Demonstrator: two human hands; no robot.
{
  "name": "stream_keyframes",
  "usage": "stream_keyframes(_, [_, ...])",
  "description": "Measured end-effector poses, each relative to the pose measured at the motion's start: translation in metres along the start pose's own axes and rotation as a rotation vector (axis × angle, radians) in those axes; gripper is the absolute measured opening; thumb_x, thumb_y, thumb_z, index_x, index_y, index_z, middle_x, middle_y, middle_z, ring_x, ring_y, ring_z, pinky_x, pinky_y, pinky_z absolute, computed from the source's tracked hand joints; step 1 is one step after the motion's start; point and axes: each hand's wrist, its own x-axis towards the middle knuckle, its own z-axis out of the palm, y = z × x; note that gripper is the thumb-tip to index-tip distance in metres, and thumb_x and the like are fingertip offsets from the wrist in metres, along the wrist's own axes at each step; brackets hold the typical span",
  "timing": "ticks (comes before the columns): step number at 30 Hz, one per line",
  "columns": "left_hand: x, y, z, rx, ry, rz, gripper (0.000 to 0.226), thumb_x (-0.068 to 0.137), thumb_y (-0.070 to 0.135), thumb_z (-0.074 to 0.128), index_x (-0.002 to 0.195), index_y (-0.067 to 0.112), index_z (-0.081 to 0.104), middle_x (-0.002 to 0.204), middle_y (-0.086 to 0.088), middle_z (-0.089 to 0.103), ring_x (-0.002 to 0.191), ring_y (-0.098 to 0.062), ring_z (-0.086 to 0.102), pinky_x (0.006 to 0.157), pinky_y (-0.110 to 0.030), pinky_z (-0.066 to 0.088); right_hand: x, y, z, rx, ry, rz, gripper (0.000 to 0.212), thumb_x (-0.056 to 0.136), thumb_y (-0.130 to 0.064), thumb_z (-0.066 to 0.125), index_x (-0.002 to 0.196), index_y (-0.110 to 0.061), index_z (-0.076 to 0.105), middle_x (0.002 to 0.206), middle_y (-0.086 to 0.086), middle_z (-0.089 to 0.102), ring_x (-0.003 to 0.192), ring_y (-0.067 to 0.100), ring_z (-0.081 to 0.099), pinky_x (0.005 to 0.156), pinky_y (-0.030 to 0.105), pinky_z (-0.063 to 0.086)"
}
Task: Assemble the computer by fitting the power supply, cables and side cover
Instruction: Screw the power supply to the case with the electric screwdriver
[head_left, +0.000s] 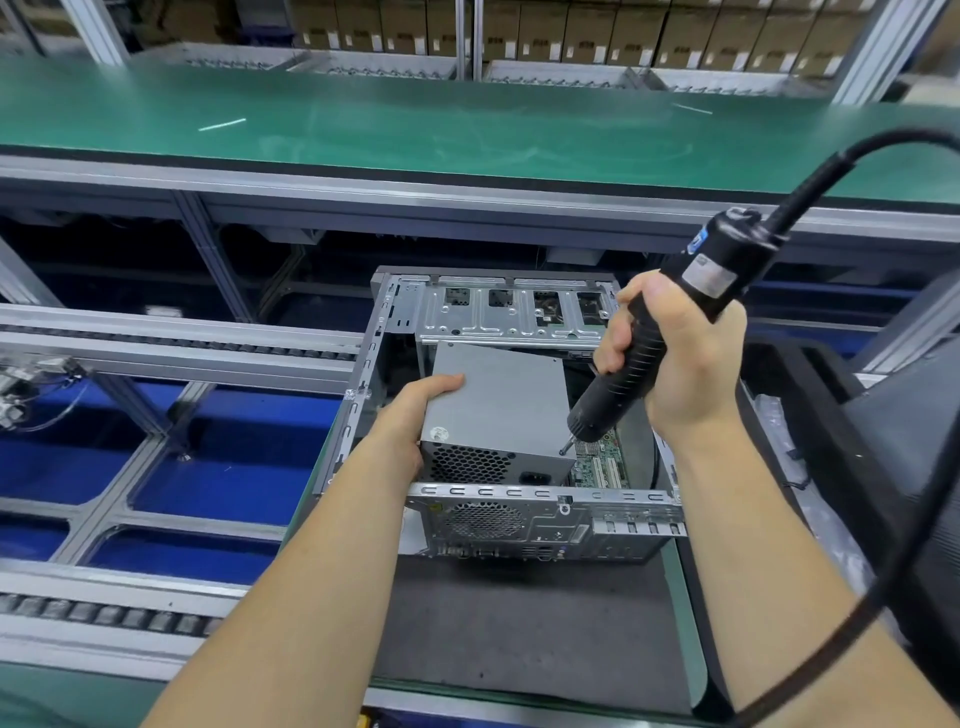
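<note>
An open grey computer case (545, 512) lies on its side on a dark mat, rear panel toward me. A grey power supply (498, 405) sits tilted in the case's near left corner, its honeycomb vent and socket facing me. My left hand (410, 421) grips its left side, thumb on top. My right hand (675, 358) holds a black electric screwdriver (649, 353) pointing down and left, its bit tip just above the power supply's near right corner. A green motherboard (602, 462) shows beneath. The side cover is not in view.
A thick black cord (883, 156) arcs from the screwdriver to the right and down past my right arm. Roller conveyor rails (182, 353) run at the left over blue flooring. A green bench top (415, 124) stretches behind. Dark foam packing (841, 415) lies at the right.
</note>
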Motion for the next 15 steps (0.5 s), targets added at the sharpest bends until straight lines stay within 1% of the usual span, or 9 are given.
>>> stream_keyframes(2, [-0.001, 0.0, 0.0, -0.014, -0.014, -0.007, 0.047, 0.071, 0.032, 0.083, 0.112, 0.012, 0.07, 0.093, -0.009, 0.077, 0.071, -0.028, 0.074, 0.061, -0.036, 0.06, -0.001, 0.0, -0.003, 0.03, 0.009, 0.019, 0.019, 0.08, -0.028, 0.067, 0.073, -0.01, 0.063, 0.054, 0.007, 0.053, 0.041, 0.022, 0.047, 0.053, 0.032, 0.044])
stream_keyframes(4, [-0.002, 0.001, 0.001, -0.024, -0.011, -0.01, 0.047, 0.072, 0.031, 0.083, 0.112, 0.012, 0.07, 0.093, -0.009, 0.077, 0.071, -0.028, 0.074, 0.059, -0.035, 0.059, -0.001, 0.001, -0.004, 0.027, -0.012, 0.005, 0.02, 0.08, -0.028, 0.067, 0.072, -0.01, 0.062, 0.053, 0.007, 0.053, 0.041, 0.022, 0.047, 0.053, 0.032, 0.044])
stream_keyframes(7, [-0.002, 0.001, 0.002, -0.028, 0.005, -0.004, 0.052, 0.069, 0.03, 0.084, 0.114, 0.011, 0.069, 0.098, -0.011, 0.077, 0.08, -0.03, 0.075, 0.067, -0.039, 0.061, -0.003, 0.002, 0.002, -0.02, -0.06, -0.013, 0.021, 0.08, -0.025, 0.065, 0.072, -0.007, 0.058, 0.052, 0.007, 0.053, 0.039, 0.024, 0.046, 0.052, 0.032, 0.044])
stream_keyframes(10, [-0.002, -0.001, 0.003, -0.033, 0.02, -0.006, 0.059, 0.065, 0.03, 0.087, 0.118, 0.01, 0.068, 0.102, -0.012, 0.076, 0.094, -0.033, 0.074, 0.084, -0.048, 0.06, -0.003, 0.004, 0.004, -0.041, -0.065, -0.016, 0.022, 0.082, -0.023, 0.065, 0.073, -0.006, 0.053, 0.052, 0.005, 0.054, 0.039, 0.024, 0.047, 0.051, 0.031, 0.044])
stream_keyframes(11, [-0.003, -0.001, 0.003, -0.031, 0.022, -0.003, 0.061, 0.065, 0.03, 0.087, 0.119, 0.01, 0.068, 0.103, -0.012, 0.076, 0.096, -0.033, 0.074, 0.086, -0.048, 0.059, -0.002, 0.004, 0.005, -0.047, -0.068, -0.02, 0.022, 0.082, -0.023, 0.065, 0.072, -0.007, 0.053, 0.052, 0.004, 0.054, 0.039, 0.024, 0.047, 0.051, 0.031, 0.044])
stream_keyframes(15, [-0.004, 0.001, 0.004, -0.026, 0.02, -0.01, 0.061, 0.066, 0.03, 0.086, 0.12, 0.01, 0.067, 0.103, -0.011, 0.076, 0.096, -0.032, 0.074, 0.084, -0.044, 0.06, -0.002, 0.004, 0.01, -0.075, -0.084, -0.03, 0.019, 0.083, -0.023, 0.064, 0.066, -0.018, 0.058, 0.051, 0.003, 0.054, 0.038, 0.024, 0.046, 0.049, 0.029, 0.043])
